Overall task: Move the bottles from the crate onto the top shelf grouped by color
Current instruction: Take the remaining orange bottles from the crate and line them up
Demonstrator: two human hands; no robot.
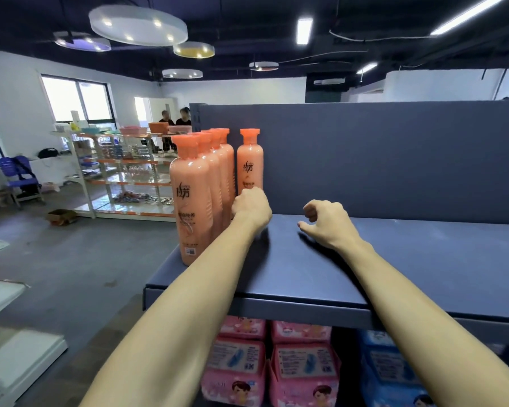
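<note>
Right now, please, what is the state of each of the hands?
Left hand: closed round the lower part of the orange bottle on the top shelf.
Right hand: loosely curled, holding nothing.

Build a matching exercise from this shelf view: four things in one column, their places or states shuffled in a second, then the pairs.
Things
1. row of orange plastic bottles
2. lone orange plastic bottle
3. right hand
4. pink soft packs

Places or states
A. below the dark blue top shelf
B. upright by the blue back panel, behind the left hand
C. lined along that shelf's left end
D. over bare shelf, fingers loosely curled, holding nothing

Pairs: 1-C, 2-B, 3-D, 4-A
</note>
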